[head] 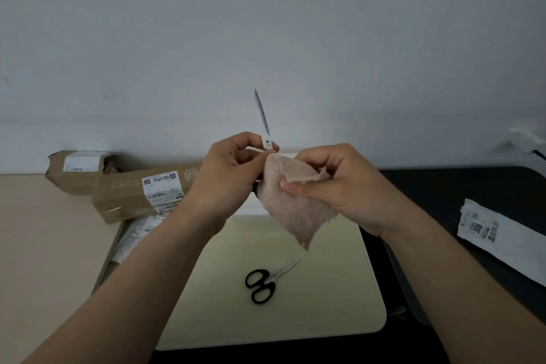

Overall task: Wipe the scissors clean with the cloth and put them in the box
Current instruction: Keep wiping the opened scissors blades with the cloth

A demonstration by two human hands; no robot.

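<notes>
My left hand (229,179) grips a pair of white-handled scissors (263,118) near the pivot, blades closed and pointing up toward the wall; the handles are hidden behind the hand and cloth. My right hand (331,183) pinches a pinkish-beige cloth (292,210) that hangs down beside the scissors' handle end. A second pair of scissors (263,282) with black handles lies on the pale cream mat (334,289) below my hands. Two brown cardboard boxes lie at the left, a long one (130,192) in front and a shorter one (74,171) behind it.
Clear plastic parcels with labels (139,233) lie under the long box. A white mailer bag (499,236) rests on the black surface at the right. A beige tabletop (44,245) spreads at the left. The grey wall stands close behind.
</notes>
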